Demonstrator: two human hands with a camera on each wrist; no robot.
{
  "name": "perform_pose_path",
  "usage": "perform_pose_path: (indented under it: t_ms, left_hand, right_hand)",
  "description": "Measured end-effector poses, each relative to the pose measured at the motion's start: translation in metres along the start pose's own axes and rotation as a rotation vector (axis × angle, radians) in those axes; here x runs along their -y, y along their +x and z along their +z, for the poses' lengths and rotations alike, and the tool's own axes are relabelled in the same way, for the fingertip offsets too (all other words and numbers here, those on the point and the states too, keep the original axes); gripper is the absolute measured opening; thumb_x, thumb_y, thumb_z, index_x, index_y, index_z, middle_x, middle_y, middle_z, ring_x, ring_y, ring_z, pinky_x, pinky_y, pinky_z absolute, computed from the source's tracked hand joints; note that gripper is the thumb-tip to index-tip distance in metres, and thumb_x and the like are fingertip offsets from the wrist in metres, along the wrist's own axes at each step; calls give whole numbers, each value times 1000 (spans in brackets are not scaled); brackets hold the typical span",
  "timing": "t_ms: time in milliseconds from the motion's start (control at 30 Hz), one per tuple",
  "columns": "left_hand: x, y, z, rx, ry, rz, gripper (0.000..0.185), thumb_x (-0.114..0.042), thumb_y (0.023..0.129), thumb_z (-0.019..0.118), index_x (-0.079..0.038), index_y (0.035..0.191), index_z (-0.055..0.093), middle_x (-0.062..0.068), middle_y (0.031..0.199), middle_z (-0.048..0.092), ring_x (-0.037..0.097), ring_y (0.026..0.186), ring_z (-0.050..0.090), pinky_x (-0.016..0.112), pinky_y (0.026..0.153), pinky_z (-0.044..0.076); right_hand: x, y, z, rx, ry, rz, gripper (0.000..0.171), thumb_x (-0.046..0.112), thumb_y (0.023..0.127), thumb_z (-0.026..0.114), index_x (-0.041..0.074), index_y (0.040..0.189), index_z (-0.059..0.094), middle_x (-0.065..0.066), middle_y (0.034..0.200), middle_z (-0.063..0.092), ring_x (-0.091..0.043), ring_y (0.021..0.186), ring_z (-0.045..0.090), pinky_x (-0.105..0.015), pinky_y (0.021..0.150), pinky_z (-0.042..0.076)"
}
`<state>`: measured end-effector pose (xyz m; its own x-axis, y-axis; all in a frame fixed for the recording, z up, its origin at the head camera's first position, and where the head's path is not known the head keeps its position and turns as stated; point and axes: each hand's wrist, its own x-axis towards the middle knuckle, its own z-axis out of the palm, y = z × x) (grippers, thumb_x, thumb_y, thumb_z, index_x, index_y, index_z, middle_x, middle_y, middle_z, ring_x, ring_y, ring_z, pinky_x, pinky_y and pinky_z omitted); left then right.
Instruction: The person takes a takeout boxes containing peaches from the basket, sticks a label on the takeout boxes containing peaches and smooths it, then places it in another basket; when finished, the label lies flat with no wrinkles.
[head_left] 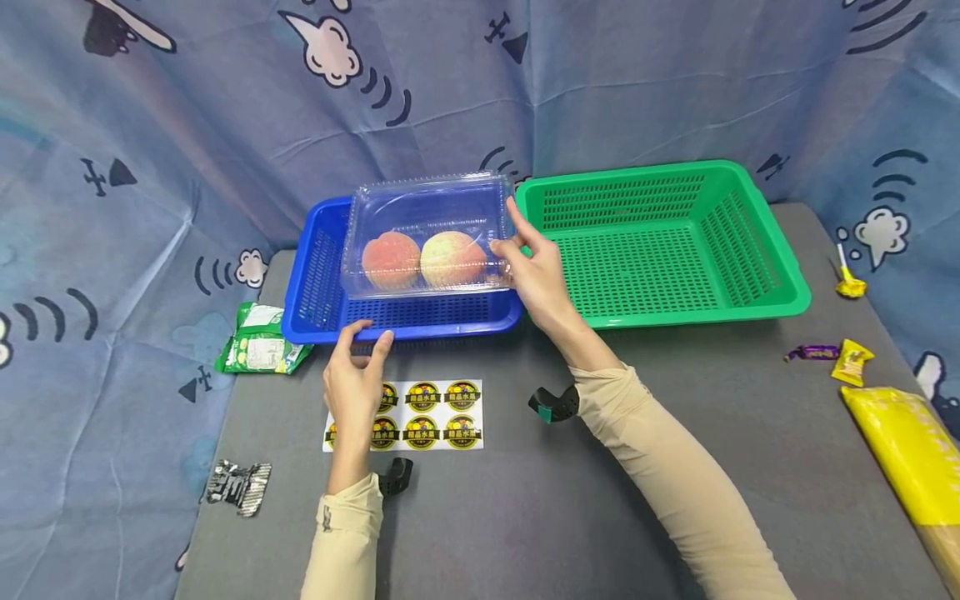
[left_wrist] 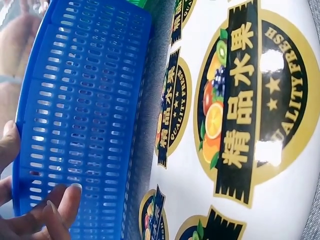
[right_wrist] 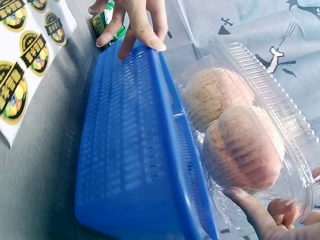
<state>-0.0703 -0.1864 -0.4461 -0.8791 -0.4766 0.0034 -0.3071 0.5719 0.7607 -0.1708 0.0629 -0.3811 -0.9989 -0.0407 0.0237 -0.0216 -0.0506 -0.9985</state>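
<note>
- While your left hand rests its curled fingers on the near rim of the blue basket, your right hand grips the right end of the clear clamshell box, thumb and fingertips pinching its edge.
- The clamshell box sits lifted over the blue basket's middle, its lid closed; its right end lies close to the green basket, which stands just beside the blue one, so you have little room on that side.
- In front of the blue basket, open grey surface stretches toward you, broken only by the sticker sheet lying under your left wrist.
- Inside the clamshell box you can see two peaches side by side, touching each other.
- The blue basket holds nothing else that shows; the green basket shows only its perforated floor.
- To your left, a green snack packet lies just beside the blue basket's corner, and a silver wrapper lies nearer the front left edge.
- To your right, a purple candy, a yellow candy, a yellow lollipop and a large yellow bag lie well apart from the baskets.
- A blue printed cloth hangs round the surface on all far sides.
</note>
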Motion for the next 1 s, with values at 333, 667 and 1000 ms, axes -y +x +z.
perform_pose_path:
  t_ms: [333,667,1000]
  left_hand:
    - [0,0,0,-6,-9,0,48,-57,96,73,-31,136,67,10,119,76,29,96,74,58,83,49]
    - [1,0,1,-19,-8,12,52,-62,95,72,-30,136,68,10,112,77,29,94,74,58,83,48]
    - [0,0,1,-20,-14,10,49,-56,96,74,-29,136,68,13,109,77,30,94,74,59,85,48]
  right_hand:
    - [16,-20,-45,-33,30,5,64,11,105,58,31,163,40,1,85,46,-6,71,49,-25,75,64]
    - [21,-50,-90,-51,178,7,63,5,105,57,26,163,43,2,83,47,-8,73,52,-23,77,64]
    - [20,-83,-121,-130,226,-31,61,-2,104,54,20,161,47,1,87,51,-9,73,54,-18,56,50]
